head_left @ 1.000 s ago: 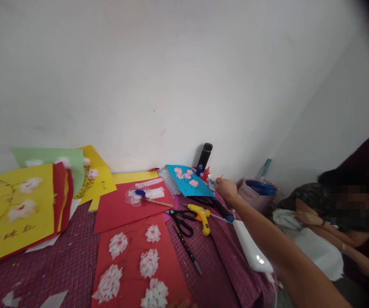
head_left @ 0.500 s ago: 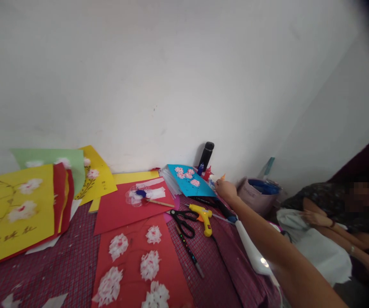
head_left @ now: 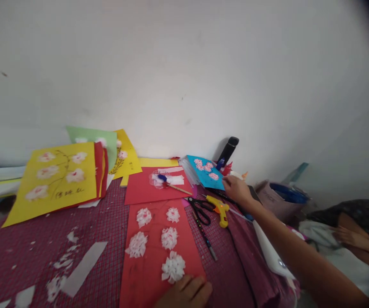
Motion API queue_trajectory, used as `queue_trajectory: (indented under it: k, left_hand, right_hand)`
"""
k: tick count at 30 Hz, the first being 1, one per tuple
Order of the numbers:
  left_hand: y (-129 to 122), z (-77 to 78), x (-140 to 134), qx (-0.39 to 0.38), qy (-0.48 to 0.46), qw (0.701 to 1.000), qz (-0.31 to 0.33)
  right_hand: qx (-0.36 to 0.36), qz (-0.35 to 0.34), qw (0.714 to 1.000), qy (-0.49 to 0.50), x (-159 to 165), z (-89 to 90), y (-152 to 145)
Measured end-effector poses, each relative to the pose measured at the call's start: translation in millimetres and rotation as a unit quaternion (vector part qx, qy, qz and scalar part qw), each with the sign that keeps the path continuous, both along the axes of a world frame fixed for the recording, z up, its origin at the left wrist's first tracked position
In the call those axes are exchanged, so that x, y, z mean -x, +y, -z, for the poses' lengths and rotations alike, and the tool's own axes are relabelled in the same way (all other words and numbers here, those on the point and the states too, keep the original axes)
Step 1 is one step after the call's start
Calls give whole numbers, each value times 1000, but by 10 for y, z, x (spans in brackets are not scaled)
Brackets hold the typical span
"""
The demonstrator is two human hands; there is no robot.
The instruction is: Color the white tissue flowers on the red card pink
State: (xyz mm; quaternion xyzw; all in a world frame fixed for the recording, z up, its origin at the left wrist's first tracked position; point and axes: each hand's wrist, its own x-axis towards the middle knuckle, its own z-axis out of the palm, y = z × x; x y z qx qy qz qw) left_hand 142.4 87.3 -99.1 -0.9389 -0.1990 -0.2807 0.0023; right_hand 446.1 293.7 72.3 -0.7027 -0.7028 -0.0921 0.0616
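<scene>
My left hand (head_left: 187, 293) lies on the lower part of the red sheet (head_left: 154, 273), fingers stretched out and holding nothing. Several crinkled white-and-pink paper flowers (head_left: 137, 244) are on that sheet, the lowest one just above my fingertips. Stretched out to the far right, my right hand (head_left: 238, 190) has its fingers closed beside the right edge of a blue card with flowers (head_left: 206, 171). What the fingers hold, if anything, is hidden. Behind that hand stand a red paint bottle (head_left: 227, 169), a blue one (head_left: 220, 164) and an orange tip (head_left: 245, 175).
Black-handled scissors (head_left: 200, 209), a yellow glue gun (head_left: 222, 210) and a dotted pen (head_left: 205, 237) lie right of the sheet. A brush (head_left: 178, 188) rests on another red sheet. Flower pictures (head_left: 59, 175) and paper scraps (head_left: 84, 267) are left. A person sits at right.
The view has swung left and down. My left hand has come into sight on the red sheet. My right hand has moved from the white cup to the blue card's edge.
</scene>
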Motion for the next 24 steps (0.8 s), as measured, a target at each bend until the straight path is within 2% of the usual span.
queue_trajectory:
  k: [2,5,8,10,15,20,24]
  left_hand:
    - [-17,84,-69,-23,-19,999,-20]
    - [-60,43,-101,-50,-20,998,-33]
    - [-71,-12,-98,-53,-19,998,-29]
    - [-53,7,-105,-44,-29,998,-31]
    - [13,76,-118,-52,-26,998,-6]
    - [26,15,-115,-42,2,999,10]
    - [32,11,-139,-48,-15,999,1]
  right_hand:
    - [12,-74,997,11,351,73,-71]
    - [34,-153,987,27,873,211,-110]
    - [42,-175,983,35,1267,322,-21]
    - [48,-172,983,33,1436,374,78]
    - [60,-164,985,18,1608,479,257]
    - [56,-159,985,22,1615,555,300]
    - [44,-160,985,45,1593,534,281]
